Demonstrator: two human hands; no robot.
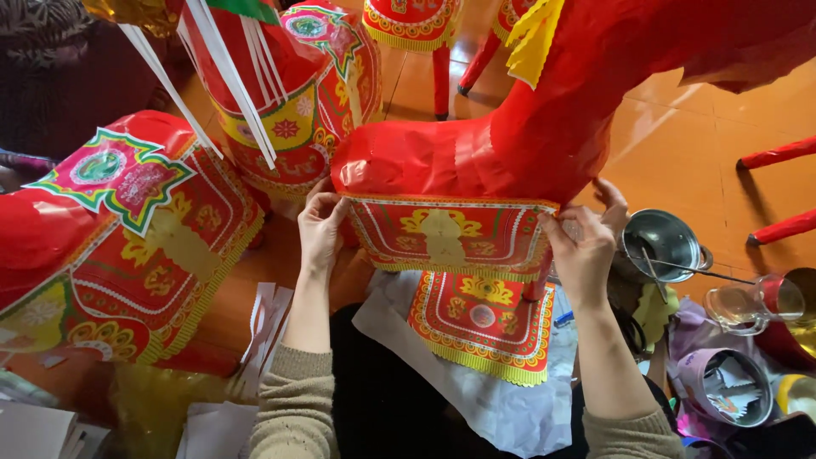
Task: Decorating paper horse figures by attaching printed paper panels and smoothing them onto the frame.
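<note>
A red paper horse figure [518, 127] stands in front of me. A red and yellow patterned paper panel [446, 234] lies over its flank. My left hand [319, 228] presses the panel's left edge against the body. Fingers of my right hand [585, 251] pinch the panel's right edge. A matching loose patterned sheet [484, 323] lies on white paper [501, 408] below, over my lap.
More decorated red paper figures [127, 229] [289, 93] stand to the left and behind. A metal pot [667, 242] with a stick, a glass jar [752, 302] and a purple tape roll [727, 382] sit at the right on the orange floor [680, 144]. White paper strips [268, 331] lie at lower left.
</note>
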